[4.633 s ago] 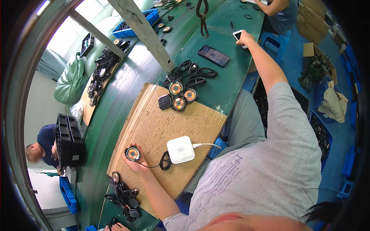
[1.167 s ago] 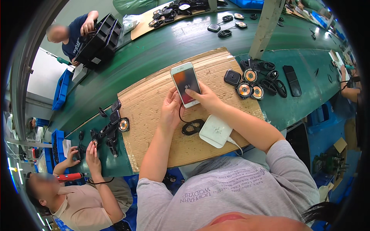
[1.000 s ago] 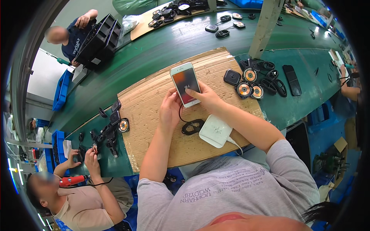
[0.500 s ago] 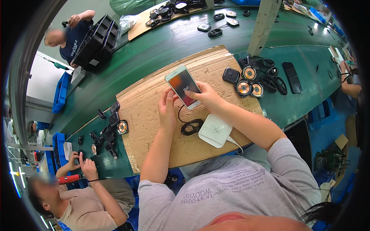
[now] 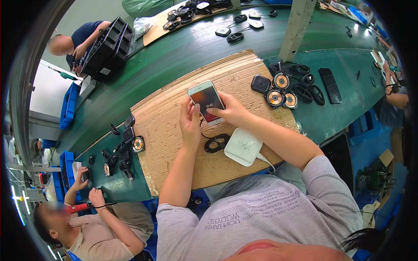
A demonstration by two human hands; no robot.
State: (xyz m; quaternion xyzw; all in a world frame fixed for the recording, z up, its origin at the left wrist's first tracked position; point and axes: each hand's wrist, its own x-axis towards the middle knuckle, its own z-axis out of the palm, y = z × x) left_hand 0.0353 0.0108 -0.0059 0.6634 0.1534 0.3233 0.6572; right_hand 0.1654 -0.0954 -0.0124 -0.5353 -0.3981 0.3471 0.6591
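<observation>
Above a sheet of brown cardboard (image 5: 165, 143) I hold a white-framed smartphone (image 5: 209, 95), its screen lit and facing up. My left hand (image 5: 190, 124) is closed at the phone's lower left edge, thumb along the side and fingers partly behind. My right hand (image 5: 235, 111) grips the right edge, with its thumb on the lower screen. A thin black cable runs down from behind the phone to a coil (image 5: 216, 143) on the cardboard. Whatever it joins behind the phone is hidden. Beside the coil lies a white square box (image 5: 244, 147) with a white cord.
Right of the cardboard lie round copper-coil discs (image 5: 275, 98), black cables and a black slab (image 5: 330, 85). More coil parts (image 5: 138, 143) lie left. Beyond runs a green conveyor (image 5: 183, 56) carrying cabled pads. One co-worker's hand (image 5: 96, 196) is lower left; another co-worker handles black crates (image 5: 106, 50).
The phone has dropped slightly and turned more upright; my left thumb now lies along its edge. Pads on the conveyor have shifted left. The crate co-worker's raised hand has come down.
</observation>
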